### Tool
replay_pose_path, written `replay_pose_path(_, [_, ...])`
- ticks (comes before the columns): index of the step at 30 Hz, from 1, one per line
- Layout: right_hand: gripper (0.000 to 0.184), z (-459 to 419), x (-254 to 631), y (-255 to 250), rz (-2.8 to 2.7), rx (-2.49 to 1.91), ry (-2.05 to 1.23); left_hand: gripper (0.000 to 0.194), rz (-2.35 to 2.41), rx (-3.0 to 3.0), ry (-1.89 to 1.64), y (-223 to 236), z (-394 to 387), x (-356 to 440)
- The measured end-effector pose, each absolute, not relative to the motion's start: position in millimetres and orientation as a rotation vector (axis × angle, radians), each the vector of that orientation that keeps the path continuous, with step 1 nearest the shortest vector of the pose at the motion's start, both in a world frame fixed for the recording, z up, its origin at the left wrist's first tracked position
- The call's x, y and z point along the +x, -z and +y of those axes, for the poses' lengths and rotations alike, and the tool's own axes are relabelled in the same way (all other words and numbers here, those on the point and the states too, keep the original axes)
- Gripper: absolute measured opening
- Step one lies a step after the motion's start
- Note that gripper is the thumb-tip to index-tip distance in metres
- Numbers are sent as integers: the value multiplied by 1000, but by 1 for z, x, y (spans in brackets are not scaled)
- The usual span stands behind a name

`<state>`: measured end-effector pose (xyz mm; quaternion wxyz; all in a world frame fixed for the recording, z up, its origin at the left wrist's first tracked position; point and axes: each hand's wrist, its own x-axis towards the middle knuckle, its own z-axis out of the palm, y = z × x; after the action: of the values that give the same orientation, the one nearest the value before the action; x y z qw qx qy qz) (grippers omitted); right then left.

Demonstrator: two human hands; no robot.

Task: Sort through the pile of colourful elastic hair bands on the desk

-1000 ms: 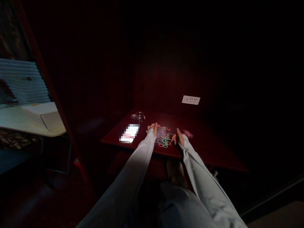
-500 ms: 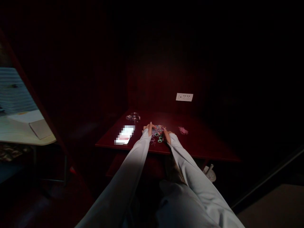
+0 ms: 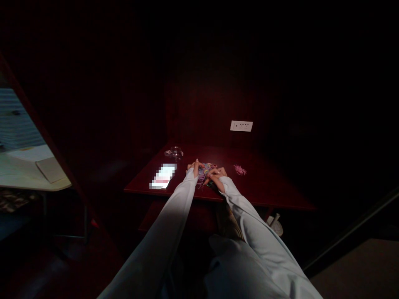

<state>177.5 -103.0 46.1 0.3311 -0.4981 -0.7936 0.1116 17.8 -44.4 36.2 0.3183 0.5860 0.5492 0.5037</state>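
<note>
A heap of small elastic bands (image 3: 205, 170), mostly purple with other colours mixed in, lies on the dark red desk (image 3: 264, 187). My left hand (image 3: 193, 167) rests at the heap's left side, with its thumb and a finger apart. From the right, my right hand (image 3: 219, 176) reaches over the heap, fingers stretched out and touching the bands. It covers part of the heap, including most of the green bands. Apart from this heap, a small pile of pink bands (image 3: 240, 170) sits to the right.
A phone-like bright screen (image 3: 163, 176), pixelated, lies on the left of the desk. Behind it stands a clear plastic container (image 3: 176, 153). A white socket plate (image 3: 241, 126) is on the back wall. Far left, a white box (image 3: 46, 164) rests on another table (image 3: 18, 180).
My right hand has moved left and toward me over the heap, with its fingers spreading across it and hiding green bands that showed before. My left hand has stayed nearly in place.
</note>
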Motion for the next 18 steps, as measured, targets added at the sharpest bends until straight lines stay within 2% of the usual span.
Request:
replay_pose_path(3, [53, -103, 173, -43, -2206, -1347, -230, 58, 1428, 1543, -1310, -38, -45, 16])
replay_pose_path(9, [42, -96, 169, -34, -2079, -1461, -47, 58, 1448, 1546, -1335, -36, -46, 17])
replay_pose_path(18, [47, -105, 172, -45, -2048, -1381, -156, 61, 1445, 1541, -1336, -39, -49, 16])
